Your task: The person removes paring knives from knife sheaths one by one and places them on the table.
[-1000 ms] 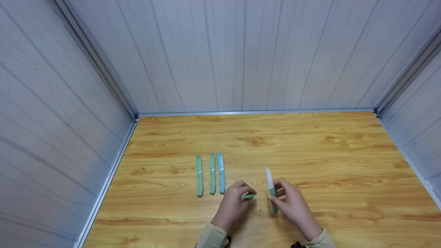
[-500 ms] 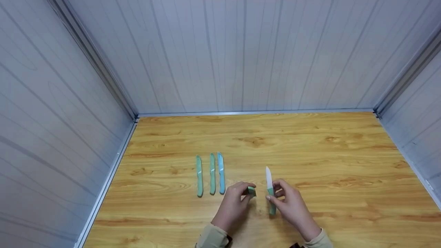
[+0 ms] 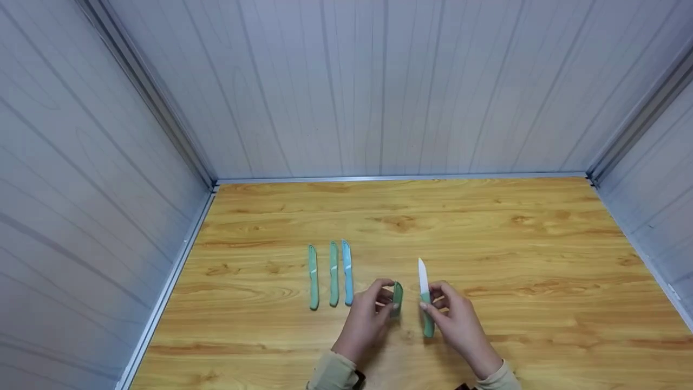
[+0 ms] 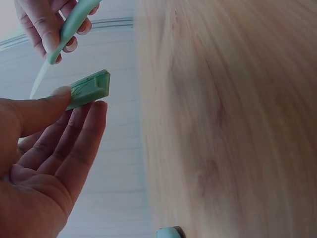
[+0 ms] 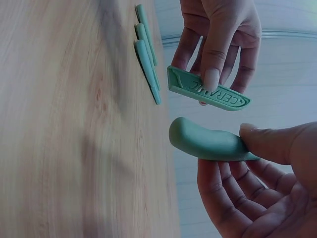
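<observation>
My left hand (image 3: 371,310) pinches a green blade cover (image 3: 398,299) between thumb and fingers, above the table. Raised lettering reading CERAMIC shows on the cover's side in the right wrist view. To its right, my right hand (image 3: 457,314) holds a paring knife (image 3: 427,319) by its green handle, its white blade (image 3: 423,276) bare and pointing away from me. A small gap separates cover and knife. Left of my left hand lie three sheathed knives side by side: a green one (image 3: 314,281), another green one (image 3: 334,276) and a blue one (image 3: 347,273).
The wood-grain table (image 3: 514,244) is bounded by a pale panel wall (image 3: 400,97) at the back, with more panels on the left and right. Metal strips run along the table's edges.
My left hand has turned the blade cover from lying sideways to standing roughly lengthwise, parallel to the knife. The right hand has shifted only slightly. The three sheathed knives have stayed put.
</observation>
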`<state>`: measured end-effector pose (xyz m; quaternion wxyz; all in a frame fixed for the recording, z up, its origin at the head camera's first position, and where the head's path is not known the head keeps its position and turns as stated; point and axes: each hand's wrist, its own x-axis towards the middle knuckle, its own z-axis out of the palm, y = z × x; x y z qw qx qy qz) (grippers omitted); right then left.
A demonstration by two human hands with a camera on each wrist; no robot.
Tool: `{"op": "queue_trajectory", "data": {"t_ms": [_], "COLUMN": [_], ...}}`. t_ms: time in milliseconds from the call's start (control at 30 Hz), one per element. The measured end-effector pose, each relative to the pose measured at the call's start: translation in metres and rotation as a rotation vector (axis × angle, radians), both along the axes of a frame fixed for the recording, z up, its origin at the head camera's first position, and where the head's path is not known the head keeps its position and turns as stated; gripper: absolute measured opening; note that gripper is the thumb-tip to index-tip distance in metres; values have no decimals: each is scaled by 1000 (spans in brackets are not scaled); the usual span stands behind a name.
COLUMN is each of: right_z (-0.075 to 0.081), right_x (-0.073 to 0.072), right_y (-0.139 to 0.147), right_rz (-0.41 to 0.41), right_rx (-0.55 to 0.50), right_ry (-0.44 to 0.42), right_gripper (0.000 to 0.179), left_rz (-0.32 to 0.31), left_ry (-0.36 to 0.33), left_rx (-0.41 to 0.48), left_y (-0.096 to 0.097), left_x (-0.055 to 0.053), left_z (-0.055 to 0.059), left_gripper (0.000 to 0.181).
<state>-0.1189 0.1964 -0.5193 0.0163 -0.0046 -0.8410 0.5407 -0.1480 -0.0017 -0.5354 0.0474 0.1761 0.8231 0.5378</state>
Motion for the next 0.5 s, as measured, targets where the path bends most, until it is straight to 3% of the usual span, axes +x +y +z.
{"op": "queue_trajectory", "data": {"t_ms": [500], "right_z": [-2], "right_x": [-4], "right_y": [-1], "right_rz": [11], "right_rx": [-57], "right_ry": [-44], "right_gripper": [21], "left_rz": [70], "left_ry": [-97], "left_rx": [83], "left_y": [-5], "left_x": [-5], "left_z": [-7], "left_gripper": [35]}}
